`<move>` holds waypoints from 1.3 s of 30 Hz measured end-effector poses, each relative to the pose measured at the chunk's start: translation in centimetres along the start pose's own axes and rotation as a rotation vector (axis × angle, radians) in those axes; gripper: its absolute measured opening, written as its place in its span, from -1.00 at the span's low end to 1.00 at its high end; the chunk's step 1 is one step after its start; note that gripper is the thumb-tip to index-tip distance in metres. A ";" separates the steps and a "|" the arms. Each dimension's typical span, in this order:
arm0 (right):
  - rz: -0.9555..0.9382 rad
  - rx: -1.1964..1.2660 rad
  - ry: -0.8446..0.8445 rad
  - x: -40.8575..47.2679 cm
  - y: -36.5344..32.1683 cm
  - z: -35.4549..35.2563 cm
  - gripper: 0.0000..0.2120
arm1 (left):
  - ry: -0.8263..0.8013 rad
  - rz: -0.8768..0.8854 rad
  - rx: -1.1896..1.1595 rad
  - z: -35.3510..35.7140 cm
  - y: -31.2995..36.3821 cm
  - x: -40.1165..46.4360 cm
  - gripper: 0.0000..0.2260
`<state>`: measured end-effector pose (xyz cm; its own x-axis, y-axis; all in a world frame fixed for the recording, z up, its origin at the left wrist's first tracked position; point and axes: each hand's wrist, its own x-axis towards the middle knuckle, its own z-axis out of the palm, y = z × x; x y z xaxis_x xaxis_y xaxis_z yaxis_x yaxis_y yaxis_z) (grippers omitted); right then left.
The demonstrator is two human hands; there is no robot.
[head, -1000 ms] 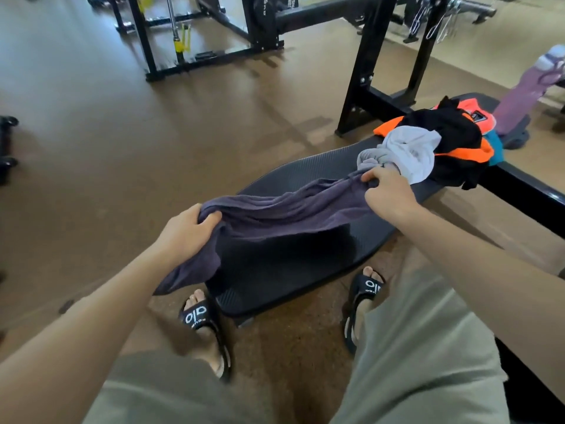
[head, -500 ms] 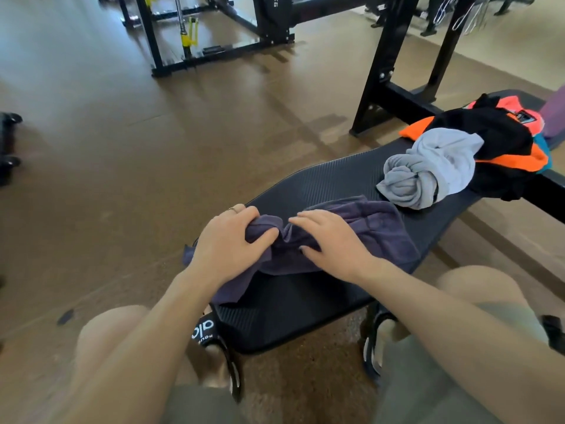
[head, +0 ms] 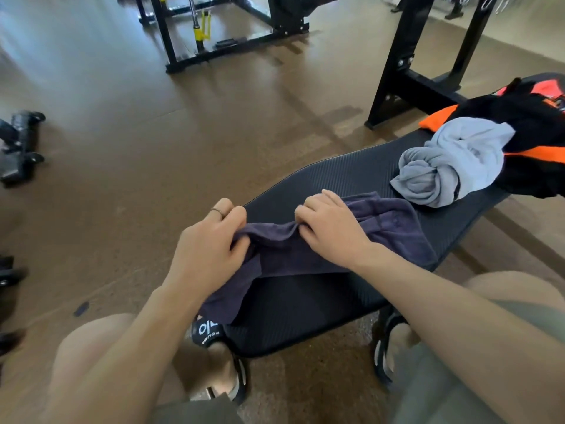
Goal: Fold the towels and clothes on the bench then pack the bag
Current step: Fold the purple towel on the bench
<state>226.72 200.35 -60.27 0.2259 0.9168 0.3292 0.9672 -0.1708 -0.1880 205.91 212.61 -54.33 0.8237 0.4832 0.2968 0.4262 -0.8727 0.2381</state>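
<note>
Brown gym floor (head: 128, 166) spreads wide. Black rack frame (head: 220, 53) stands at top, yellow clip (head: 203, 26) on its upright. Black upright posts (head: 406, 56) rise at upper right, feet on floor. Dark dumbbells (head: 20, 142) lie at left edge (blurred). Black slides (head: 211, 332) with white lettering planted on floor. Small dark scrap (head: 81, 309) lies near left knee.

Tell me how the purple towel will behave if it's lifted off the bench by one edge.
Probably floppy: the purple towel bunches into creases where the left hand and right hand pinch it. Its near end already droops over the bench edge, so a lifted edge would likely leave the rest hanging. It looks light and unlikely to slip.
</note>
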 end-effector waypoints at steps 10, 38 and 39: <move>0.376 0.310 0.050 -1.3 -1.7 -6.8 -0.90 | -0.106 -0.147 -0.067 -1.1 2.1 -0.9 -0.84; 0.696 0.671 0.078 2.9 -7.8 -17.9 -0.86 | 0.113 -0.136 -0.225 -5.6 12.3 2.0 -0.69; 0.684 0.657 0.082 2.9 -7.9 -18.1 -0.86 | 0.123 -0.132 -0.218 -5.8 12.3 2.2 -0.72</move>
<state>221.85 197.85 -41.12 0.7504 0.6609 0.0141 0.3691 -0.4012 -0.8383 210.80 203.30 -45.40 0.7092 0.6084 0.3562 0.4257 -0.7723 0.4715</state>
